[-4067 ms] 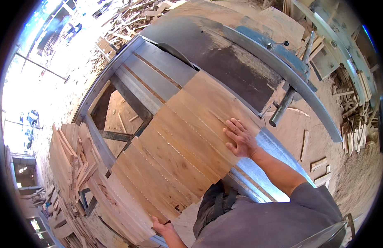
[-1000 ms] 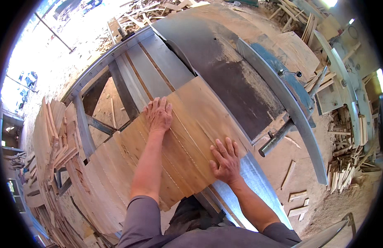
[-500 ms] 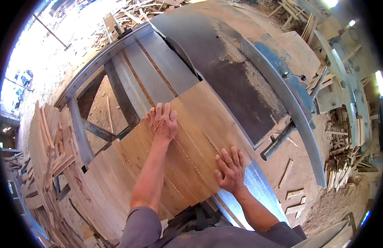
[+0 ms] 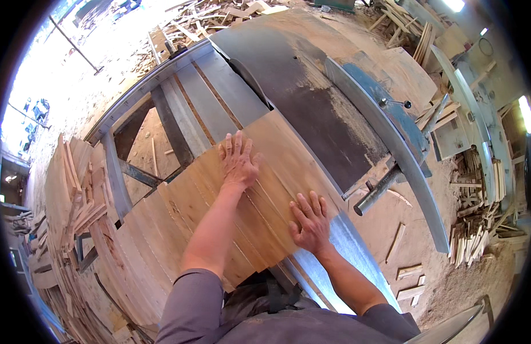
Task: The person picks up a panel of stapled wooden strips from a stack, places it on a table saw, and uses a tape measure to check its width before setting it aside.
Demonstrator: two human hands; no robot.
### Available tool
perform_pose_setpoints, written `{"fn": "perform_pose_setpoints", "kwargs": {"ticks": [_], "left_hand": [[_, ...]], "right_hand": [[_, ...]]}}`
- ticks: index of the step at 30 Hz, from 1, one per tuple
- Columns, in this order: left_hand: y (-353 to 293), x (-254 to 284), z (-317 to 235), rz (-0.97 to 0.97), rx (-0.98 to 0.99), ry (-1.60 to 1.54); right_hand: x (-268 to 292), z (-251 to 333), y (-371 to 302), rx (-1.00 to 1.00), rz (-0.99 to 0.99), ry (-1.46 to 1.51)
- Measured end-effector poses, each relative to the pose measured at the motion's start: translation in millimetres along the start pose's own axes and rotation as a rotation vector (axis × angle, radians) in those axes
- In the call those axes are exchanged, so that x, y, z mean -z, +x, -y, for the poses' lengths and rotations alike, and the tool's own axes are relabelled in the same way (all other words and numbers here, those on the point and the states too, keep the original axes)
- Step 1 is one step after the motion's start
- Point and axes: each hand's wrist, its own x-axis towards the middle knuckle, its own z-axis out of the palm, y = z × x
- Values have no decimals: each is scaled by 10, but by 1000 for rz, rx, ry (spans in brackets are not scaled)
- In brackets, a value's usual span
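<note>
A wide wooden panel of edge-joined boards lies flat across the grey metal sliding table of a table saw, slanting down to the left. Pale lines run along the joints between its boards. Near the middle of the panel's far edge, my left hand rests palm down with fingers spread. My right hand lies flat near the right end, fingers stretched and thumb apart. Neither hand grips anything. Part of the near edge is close to my body.
Right of the panel is the saw's dark, sawdust-covered table, with a long curved-looking metal fence and a round bar. Stacked boards stand at left. Wood offcuts lie on the dusty floor, with scrap piles beyond.
My left hand has slid a little to the right along the panel and its fingers are more spread. My right hand stays flat near the right end. The view has shifted slightly.
</note>
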Motion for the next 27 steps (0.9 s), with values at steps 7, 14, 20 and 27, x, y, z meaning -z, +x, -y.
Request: {"fn": "perform_pose_setpoints", "kwargs": {"ticks": [7,14,20,27], "left_hand": [[29,-28,31,-24,-18,18],[47,-66,104,-3,-12,38],[70,-32,146,-26,-17,42],[107,-45,151,-23,-8,23]], "right_hand": [[-55,14,33,-12,-4,10],[-113,19,90,-14,1,21],[-176,26,146,-6,-6,30],[-202,24,180,-7,-7,21]]}}
